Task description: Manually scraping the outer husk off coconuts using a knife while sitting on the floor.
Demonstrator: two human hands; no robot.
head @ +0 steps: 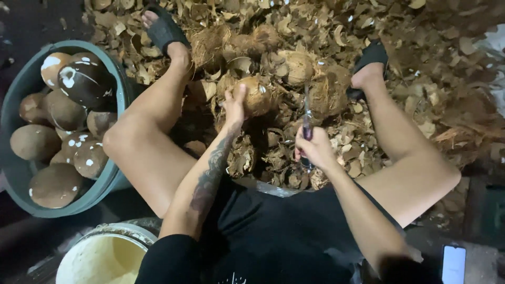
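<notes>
My left hand [234, 107] grips a brown husked coconut [256, 96] that rests on the pile of shell pieces between my legs. My right hand [314, 150] is closed around the handle of a narrow metal tool [306, 113], whose blade points up and away, just right of the coconut. More whole coconuts [295, 67] lie in the heap beyond my hands. I am seated, with my bare knees spread to either side and my feet in dark sandals.
A grey-green tub [16, 173] at the left holds several peeled coconuts [63, 110]. A white bucket [105, 255] stands at bottom left. Broken husk and shell [421, 63] cover the ground ahead. A phone [453, 264] lies at bottom right.
</notes>
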